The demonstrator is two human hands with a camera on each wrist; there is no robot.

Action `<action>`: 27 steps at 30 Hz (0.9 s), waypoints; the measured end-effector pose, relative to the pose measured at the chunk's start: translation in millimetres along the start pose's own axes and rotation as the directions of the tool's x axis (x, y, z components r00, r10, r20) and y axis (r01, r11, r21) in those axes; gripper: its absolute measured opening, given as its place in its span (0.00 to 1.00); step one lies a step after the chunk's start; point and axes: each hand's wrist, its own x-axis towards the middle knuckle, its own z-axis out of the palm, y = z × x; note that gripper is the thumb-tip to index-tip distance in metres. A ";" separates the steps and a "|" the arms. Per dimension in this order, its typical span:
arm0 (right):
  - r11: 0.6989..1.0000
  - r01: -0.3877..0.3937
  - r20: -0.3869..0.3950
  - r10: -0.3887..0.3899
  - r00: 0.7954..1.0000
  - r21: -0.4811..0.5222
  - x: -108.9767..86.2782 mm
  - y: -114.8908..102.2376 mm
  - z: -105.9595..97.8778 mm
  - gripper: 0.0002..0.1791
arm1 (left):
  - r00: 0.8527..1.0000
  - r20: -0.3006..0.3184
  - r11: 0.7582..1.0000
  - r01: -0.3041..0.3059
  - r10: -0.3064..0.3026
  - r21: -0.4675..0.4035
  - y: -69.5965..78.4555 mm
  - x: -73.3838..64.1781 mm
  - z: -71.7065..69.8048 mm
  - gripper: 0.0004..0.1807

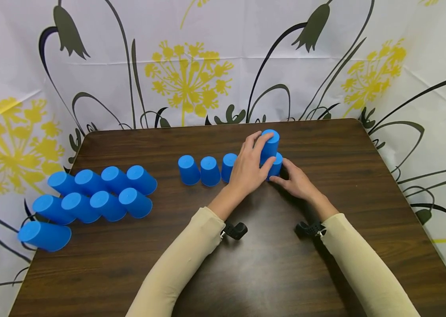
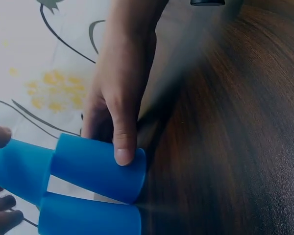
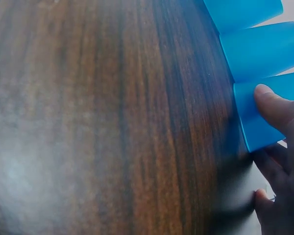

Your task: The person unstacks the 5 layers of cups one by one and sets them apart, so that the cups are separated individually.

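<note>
Upside-down blue cups stand in a row on the table. My left hand holds an upper blue cup, thumb and fingers spread around its sides. In the left wrist view this upper cup rests across the tops of two neighbouring cups. Low down, my right hand grips the row's rightmost cup. Its thumb presses the near side of that cup in the right wrist view, with the other fingers behind. To the left in the row stand further cups; my left hand hides part of the row.
At the table's left, several more upside-down blue cups stand in two rows, with a single cup in front of them. The dark wooden table ends at a patterned cloth backdrop behind.
</note>
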 end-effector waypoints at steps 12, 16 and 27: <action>1.000 -0.008 0.000 0.008 1.000 -0.001 -0.5 2.6 -0.4 0.38 | 0.995 -0.065 0.996 -0.077 0.074 -0.041 -9.9 1.7 4.1 0.25; 1.000 -0.015 -0.002 0.015 1.000 -0.005 -0.4 2.4 -0.8 0.38 | 0.993 -0.077 0.994 -0.098 0.093 -0.058 -8.7 -4.8 -2.6 0.24; 0.999 -0.033 -0.002 0.033 0.999 -0.033 -0.7 -1.7 -0.6 0.38 | 0.987 -0.081 0.987 -0.146 0.140 -0.065 -19.0 -70.7 -72.4 0.25</action>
